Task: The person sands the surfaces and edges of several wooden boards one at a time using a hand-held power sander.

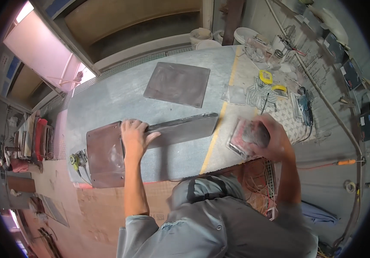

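My left hand (135,134) is closed over the top edge of a brown metal part, with its thumb spread to the right. That part has a broad, brown flat face (103,152) with small holes at the corners, and a long grey-brown upright flange (185,130) running to the right. On the right, my right hand (273,135), smeared by motion, is closed on a dark, reddish-grey pad (254,132). The pad is over a pinkish square tray or sheet (238,138) at the table's near edge; its exact kind is unclear.
A flat brown panel (177,84) lies farther back on the blue-grey table (120,96). Yellow-handled tools (266,77), a blue power tool (304,105) and jars are at the right. A green power tool (77,161) sits left. White buckets (200,35) stand behind.
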`<state>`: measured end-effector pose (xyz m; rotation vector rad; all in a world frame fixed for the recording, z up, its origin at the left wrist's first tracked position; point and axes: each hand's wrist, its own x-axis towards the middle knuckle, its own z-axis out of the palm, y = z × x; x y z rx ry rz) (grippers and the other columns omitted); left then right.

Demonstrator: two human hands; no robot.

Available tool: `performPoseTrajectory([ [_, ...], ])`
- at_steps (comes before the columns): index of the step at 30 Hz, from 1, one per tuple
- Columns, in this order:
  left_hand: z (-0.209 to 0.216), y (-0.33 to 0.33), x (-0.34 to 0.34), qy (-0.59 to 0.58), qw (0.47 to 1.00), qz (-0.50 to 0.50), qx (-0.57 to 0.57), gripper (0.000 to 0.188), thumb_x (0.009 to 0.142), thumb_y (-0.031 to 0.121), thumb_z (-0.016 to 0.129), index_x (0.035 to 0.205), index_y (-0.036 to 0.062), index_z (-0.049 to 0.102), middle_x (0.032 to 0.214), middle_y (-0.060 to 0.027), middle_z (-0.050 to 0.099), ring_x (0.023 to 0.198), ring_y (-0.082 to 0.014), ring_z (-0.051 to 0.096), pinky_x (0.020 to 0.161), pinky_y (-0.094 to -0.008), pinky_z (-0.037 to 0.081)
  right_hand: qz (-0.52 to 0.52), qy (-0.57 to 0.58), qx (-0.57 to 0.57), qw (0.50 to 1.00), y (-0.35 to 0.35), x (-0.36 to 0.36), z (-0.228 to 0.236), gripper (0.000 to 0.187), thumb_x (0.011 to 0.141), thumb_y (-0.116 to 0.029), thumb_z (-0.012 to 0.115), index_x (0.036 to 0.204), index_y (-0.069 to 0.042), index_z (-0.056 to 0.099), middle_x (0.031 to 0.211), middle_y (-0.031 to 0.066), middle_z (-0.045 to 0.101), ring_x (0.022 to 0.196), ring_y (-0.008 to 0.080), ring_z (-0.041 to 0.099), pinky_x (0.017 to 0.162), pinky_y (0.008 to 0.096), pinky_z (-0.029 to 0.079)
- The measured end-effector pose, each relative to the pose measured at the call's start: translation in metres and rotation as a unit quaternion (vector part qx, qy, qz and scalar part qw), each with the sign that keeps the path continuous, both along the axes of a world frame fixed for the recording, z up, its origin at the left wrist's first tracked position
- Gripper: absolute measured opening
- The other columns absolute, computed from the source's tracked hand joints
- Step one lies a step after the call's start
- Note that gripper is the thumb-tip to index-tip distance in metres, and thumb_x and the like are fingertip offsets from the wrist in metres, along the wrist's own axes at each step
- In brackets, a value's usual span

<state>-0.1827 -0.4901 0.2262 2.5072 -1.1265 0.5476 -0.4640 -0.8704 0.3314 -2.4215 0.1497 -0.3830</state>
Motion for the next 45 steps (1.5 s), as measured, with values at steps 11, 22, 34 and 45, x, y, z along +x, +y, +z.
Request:
performPoseTrajectory([
  [11,-0.067,0.061,-0.004,0.367,0.815,0.089,-0.439,0.051,0.079,0.013,0.094,0.115,0.0045,0.059,0.099,-0.0007,0.06,0.094,-0.0126,0.058,0.086,-0.029,0.05,0.317,0.098,-0.16,0.93,0.087,0.184,0.053,0.056,0.085,-0.045,0.082,0.117,-0.002,0.066,0.107,0.0177,0.066,0.097,0.041,0.067,0.081,0.0486,0.054],
  [22,-0.145,0.082,-0.001,0.376,0.785,0.046,-0.49,0.049,0.094,0.016,0.078,0.138,-0.0001,0.06,0.13,-0.0123,0.067,0.119,-0.0226,0.063,0.106,-0.0405,0.051,0.515,0.021,-0.166,0.841,0.308,0.328,0.014,0.064,0.081,-0.046,0.086,0.117,0.002,0.063,0.114,0.0204,0.067,0.103,0.0426,0.068,0.086,0.0516,0.056],
  [34,-0.09,0.06,0.003,0.435,0.743,0.061,-0.506,0.052,0.08,0.012,0.095,0.116,0.0031,0.059,0.095,-0.0003,0.064,0.086,-0.0125,0.061,0.077,-0.031,0.052,0.365,0.115,-0.144,0.912,0.101,0.218,0.043,0.061,0.083,-0.041,0.085,0.124,-0.002,0.062,0.114,0.0179,0.064,0.103,0.0419,0.067,0.086,0.0495,0.054],
  [45,-0.176,0.031,0.03,0.257,0.794,0.306,-0.458,0.068,0.105,0.05,0.066,0.073,-0.0093,0.058,0.061,-0.0077,0.053,0.065,-0.0201,0.047,0.062,-0.0492,0.041,-0.028,0.105,-0.067,0.992,-0.063,0.014,-0.044,0.064,0.067,-0.022,0.088,0.123,-0.005,0.063,0.109,0.0176,0.068,0.104,0.0342,0.068,0.095,0.0422,0.053],
])
